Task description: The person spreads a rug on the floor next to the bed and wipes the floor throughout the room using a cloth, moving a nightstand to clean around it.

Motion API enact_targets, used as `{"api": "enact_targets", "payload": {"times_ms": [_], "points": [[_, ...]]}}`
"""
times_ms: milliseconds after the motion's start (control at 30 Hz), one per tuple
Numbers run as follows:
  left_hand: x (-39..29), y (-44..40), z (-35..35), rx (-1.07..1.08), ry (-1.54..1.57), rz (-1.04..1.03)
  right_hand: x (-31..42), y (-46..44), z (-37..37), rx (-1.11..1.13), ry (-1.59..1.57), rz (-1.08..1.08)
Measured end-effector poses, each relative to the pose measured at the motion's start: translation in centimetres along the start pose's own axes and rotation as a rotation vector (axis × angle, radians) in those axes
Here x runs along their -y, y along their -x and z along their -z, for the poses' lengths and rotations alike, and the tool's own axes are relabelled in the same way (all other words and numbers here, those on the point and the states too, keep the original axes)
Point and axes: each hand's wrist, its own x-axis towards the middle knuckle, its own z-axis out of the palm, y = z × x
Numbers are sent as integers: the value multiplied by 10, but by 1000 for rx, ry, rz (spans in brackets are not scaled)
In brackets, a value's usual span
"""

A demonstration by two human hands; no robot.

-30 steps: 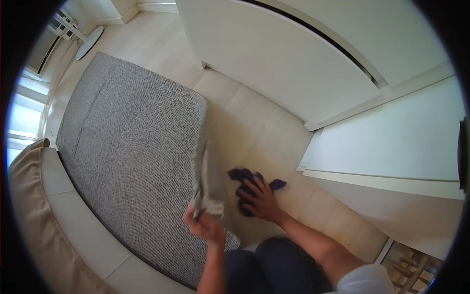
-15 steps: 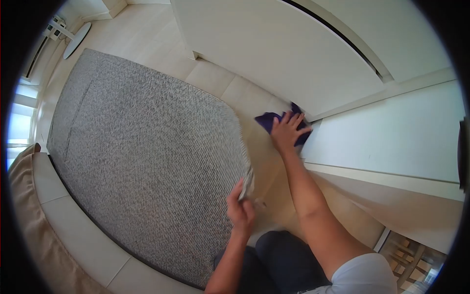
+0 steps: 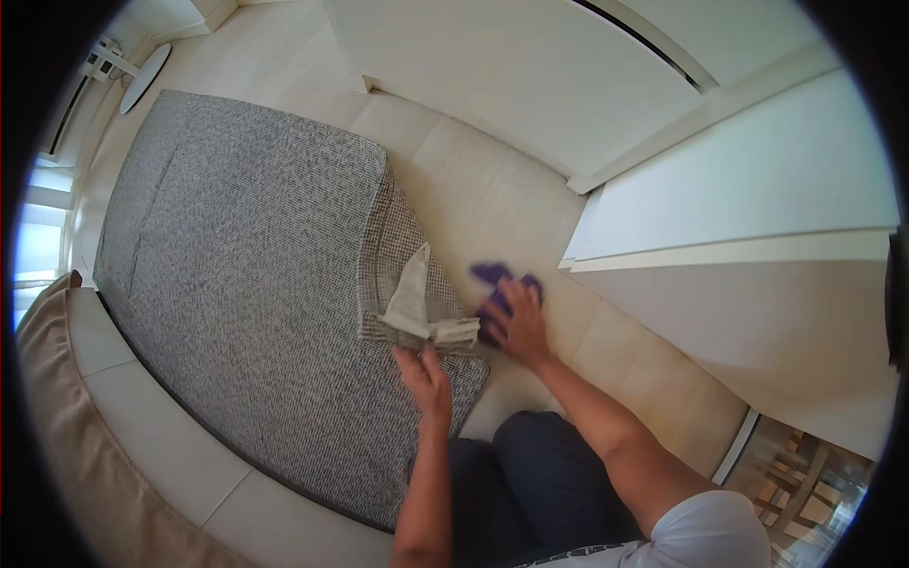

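A grey woven rug (image 3: 265, 246) covers much of the floor, its near right edge folded back. My left hand (image 3: 423, 379) is closed on the folded edge, where a pale underside patch (image 3: 409, 298) and a whitish strip (image 3: 456, 330) show. To the right, my right hand (image 3: 521, 327) presses on a purple cloth (image 3: 492, 274) lying on the floor beside the fold. The fingers of that hand are spread over the cloth, and both are slightly blurred.
White cabinets (image 3: 492, 85) line the right side, above pale floor tiles (image 3: 454, 175). A raised tiled ledge (image 3: 161, 398) with brown fabric (image 3: 85, 445) borders the rug on the left. A round white base (image 3: 147, 78) stands at the far left.
My left hand has lifted and folded the rug edge back to the left, exposing its underside. My right hand has slid the purple cloth from the cabinet's foot toward me and the rug.
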Motion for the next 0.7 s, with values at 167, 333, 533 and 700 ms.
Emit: {"api": "enact_targets", "payload": {"times_ms": [167, 333, 533, 700], "points": [[-17, 14, -3, 391, 8, 132, -14, 124, 24, 292, -180, 298], [8, 59, 52, 523, -1065, 502, -98, 144, 50, 88, 88, -19], [15, 64, 46, 428, -965, 714, -97, 71, 37, -35, 96, -83], [23, 69, 46, 576, -1215, 552, -95, 77, 37, -53, 143, -98]]}}
